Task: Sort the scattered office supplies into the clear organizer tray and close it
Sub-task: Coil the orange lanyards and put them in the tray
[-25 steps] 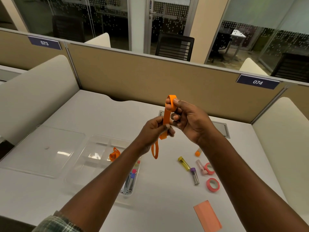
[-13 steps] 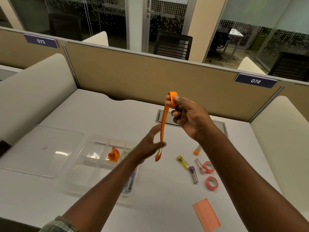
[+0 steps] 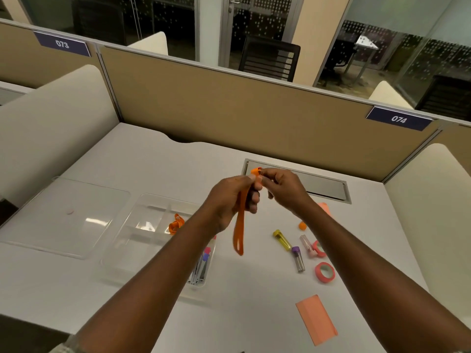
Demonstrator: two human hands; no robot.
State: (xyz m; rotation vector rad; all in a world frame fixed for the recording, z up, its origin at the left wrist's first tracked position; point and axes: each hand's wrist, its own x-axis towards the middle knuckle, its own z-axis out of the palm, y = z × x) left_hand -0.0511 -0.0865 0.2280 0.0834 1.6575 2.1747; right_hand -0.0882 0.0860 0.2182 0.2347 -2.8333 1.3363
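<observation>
— Paper first, nearest us: a salmon sheet (image 3: 316, 319) lies flat on the desk (image 3: 254, 314) at the near right. Thin and floppy, I'd say; best lifted by an edge.

— And past it?

— A pink tape roll (image 3: 324, 272), then small tubes, one purple-capped (image 3: 298, 259), one yellow (image 3: 282, 240). Light and likely to roll, so pinch each across its middle. Left of them sits the clear tray (image 3: 153, 253), open, pens in its near right slot and an orange coil (image 3: 175, 224) further in. Its lid (image 3: 61, 215) lies flat to the far left.

— The hands?

— Both raised above the desk, close together. The left hand (image 3: 229, 202) and right hand (image 3: 283, 186) are each pinched on the top of an orange band (image 3: 239, 225), which hangs in a slack loop. Soft and limp; it looks like it needs rolling up before it'll stay in a slot.

— Room?

— Bare desk between tray and tubes, wide enough to pass. Beyond, a cable hatch (image 3: 321, 186), then the partition wall (image 3: 242, 108).
</observation>
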